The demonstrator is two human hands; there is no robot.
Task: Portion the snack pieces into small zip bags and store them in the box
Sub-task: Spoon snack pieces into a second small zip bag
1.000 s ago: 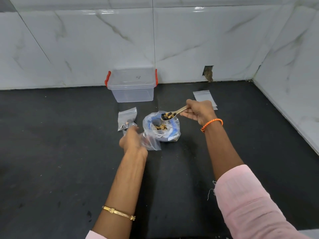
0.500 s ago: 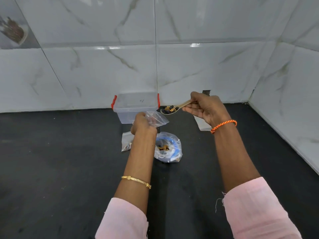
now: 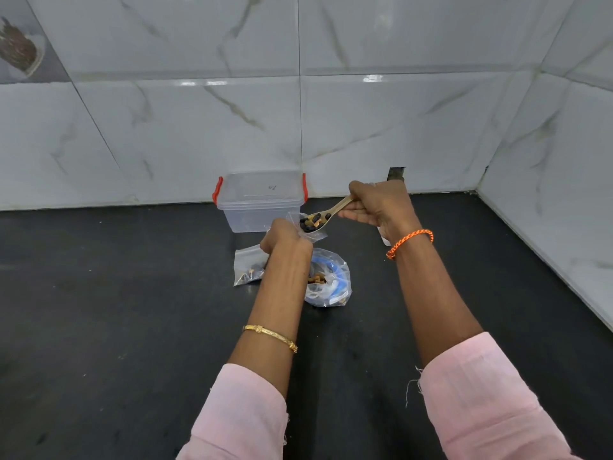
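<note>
Left hand (image 3: 282, 235): we pinched a small zip bag (image 3: 310, 232) open, raised in front of the box (image 3: 260, 202), to catch the snack.
Right hand (image 3: 376, 207): we gripped a loaded spoon (image 3: 318, 220) at the bag's mouth.
Filled bag (image 3: 248, 267): nearer us than the box.

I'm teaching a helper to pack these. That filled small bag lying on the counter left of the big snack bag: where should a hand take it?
Probably pinch the filled small bag by its empty upper strip, coming from above. The pieces sit low, so the flat top offers a clean pinch.
</note>
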